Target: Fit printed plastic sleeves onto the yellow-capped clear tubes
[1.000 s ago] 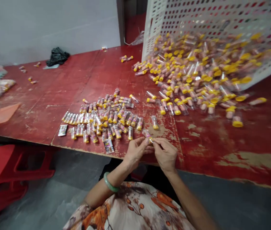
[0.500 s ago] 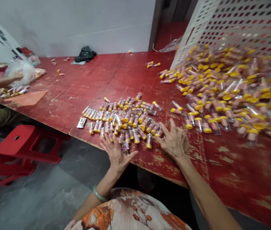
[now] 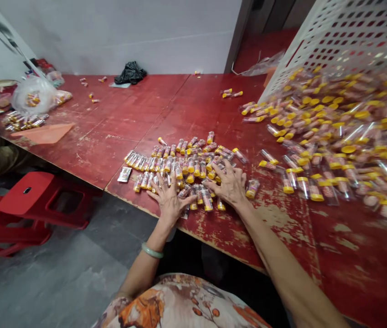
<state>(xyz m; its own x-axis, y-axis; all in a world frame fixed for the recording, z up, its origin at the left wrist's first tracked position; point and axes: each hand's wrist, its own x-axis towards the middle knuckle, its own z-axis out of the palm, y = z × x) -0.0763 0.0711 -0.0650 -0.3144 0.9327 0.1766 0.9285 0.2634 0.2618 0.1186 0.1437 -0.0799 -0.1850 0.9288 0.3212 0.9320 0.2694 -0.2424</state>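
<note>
The left hand (image 3: 170, 204) and right hand (image 3: 231, 187) rest, fingers (image 3: 173, 188) spread wide and seemingly gripping nothing, on little tubes (image 3: 196, 168) on the near table (image 3: 145, 109), likely light, stiff, slippery, best pinched around the middle.

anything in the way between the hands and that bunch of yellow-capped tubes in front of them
Nothing visible: the left hand and the right hand both reach over the bunch of yellow-capped tubes.

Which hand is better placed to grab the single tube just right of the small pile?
Probably the right hand: that tube lies close beside it. The left hand is farther off, fingers spread.
</note>
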